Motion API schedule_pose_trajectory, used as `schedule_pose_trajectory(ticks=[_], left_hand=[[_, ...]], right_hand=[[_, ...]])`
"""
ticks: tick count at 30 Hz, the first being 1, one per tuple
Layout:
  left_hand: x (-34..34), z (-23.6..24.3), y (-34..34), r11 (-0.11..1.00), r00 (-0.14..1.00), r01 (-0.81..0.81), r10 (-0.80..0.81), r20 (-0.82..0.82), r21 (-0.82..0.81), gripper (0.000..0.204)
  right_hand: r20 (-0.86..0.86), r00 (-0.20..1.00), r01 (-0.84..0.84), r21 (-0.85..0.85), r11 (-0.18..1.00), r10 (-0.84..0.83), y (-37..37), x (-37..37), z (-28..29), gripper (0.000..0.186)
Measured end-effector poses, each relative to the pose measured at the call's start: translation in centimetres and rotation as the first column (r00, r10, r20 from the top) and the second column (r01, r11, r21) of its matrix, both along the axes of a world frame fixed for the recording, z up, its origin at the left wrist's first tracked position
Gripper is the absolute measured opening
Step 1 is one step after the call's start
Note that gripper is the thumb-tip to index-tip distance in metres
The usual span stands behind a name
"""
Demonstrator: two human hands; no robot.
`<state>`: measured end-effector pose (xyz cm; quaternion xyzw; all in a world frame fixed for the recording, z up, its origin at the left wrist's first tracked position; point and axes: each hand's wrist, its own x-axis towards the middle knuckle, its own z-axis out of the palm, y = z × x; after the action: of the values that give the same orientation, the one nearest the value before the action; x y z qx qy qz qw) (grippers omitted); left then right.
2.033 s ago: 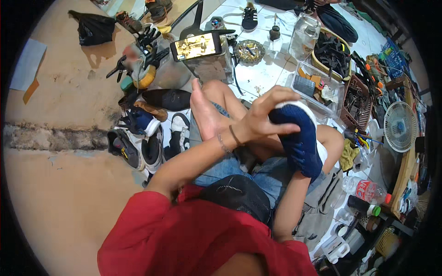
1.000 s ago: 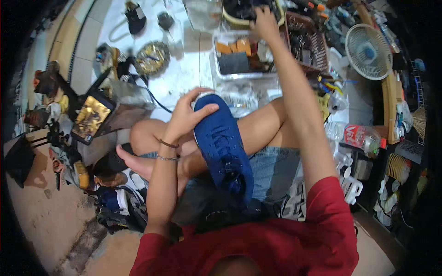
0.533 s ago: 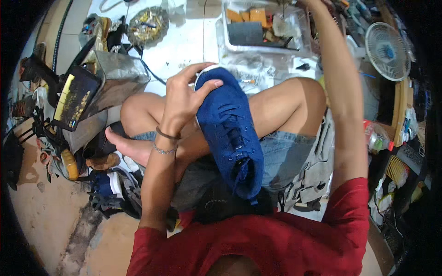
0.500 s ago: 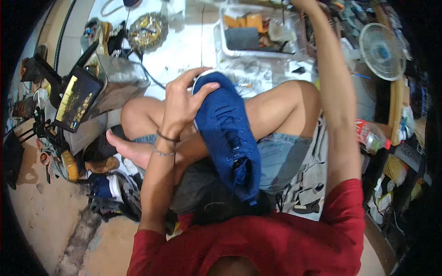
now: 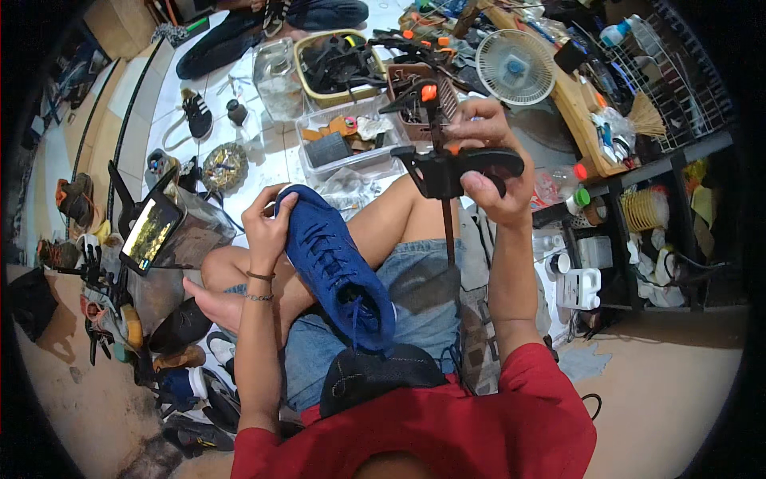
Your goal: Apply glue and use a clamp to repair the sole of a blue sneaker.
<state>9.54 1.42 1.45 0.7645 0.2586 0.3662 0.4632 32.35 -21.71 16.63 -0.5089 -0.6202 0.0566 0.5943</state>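
My left hand [image 5: 270,223] grips a blue lace-up sneaker [image 5: 327,255] at its toe, thumb on top and fingers round the far side. The shoe lies slanted over my lap, its heel toward my body and the laces upward. Held up to the right of the shoe is a black bar clamp [image 5: 439,174] with orange tips. My right hand [image 5: 504,172] is closed round the clamp's handle, and its dark bar points down toward my thigh. Clamp and shoe are apart. A black padded piece [image 5: 383,379] lies in my lap below the shoe's heel.
Ahead stand a clear plastic box [image 5: 307,132] of scraps, a yellow-rimmed basket [image 5: 302,60] of black tools and a brown basket [image 5: 411,73]. A white fan [image 5: 517,68] stands far right. A lit phone [image 5: 150,231] and several shoes are at left. Another person's dark-trousered leg [image 5: 207,52] shows at the top.
My right arm, stretched far forward before with its hand at the upper edge, has drawn back and now holds the bar clamp. My left hand still holds the sneaker. The view has shifted.
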Motion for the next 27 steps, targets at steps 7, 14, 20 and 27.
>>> schedule_pose_trajectory(ticks=[7,14,20,27], left_hand=[[2.3,3.0,-2.5,0.991,0.997,0.021,-0.011,0.076,-0.133,0.02],[4.0,-2.8,-4.9,0.977,0.997,0.06,-0.07,-0.042,-0.205,0.023],[3.6,-6.0,-3.8,0.847,0.995,0.095,-0.087,0.041,-0.523,0.019],[4.2,-6.5,-2.6,0.715,0.998,0.066,-0.055,0.038,-0.696,0.026]], right_hand=[[-0.036,0.994,0.11,0.058,0.992,-0.108,0.4,1.6,0.5,0.031],[0.386,0.825,0.495,-0.138,0.858,-0.413,15.3,15.5,-7.7,0.021],[0.686,0.693,0.606,-0.385,0.696,-0.224,29.9,22.2,-14.6,0.028],[0.875,0.439,0.688,-0.183,0.702,-0.202,39.4,22.5,-19.2,0.038]])
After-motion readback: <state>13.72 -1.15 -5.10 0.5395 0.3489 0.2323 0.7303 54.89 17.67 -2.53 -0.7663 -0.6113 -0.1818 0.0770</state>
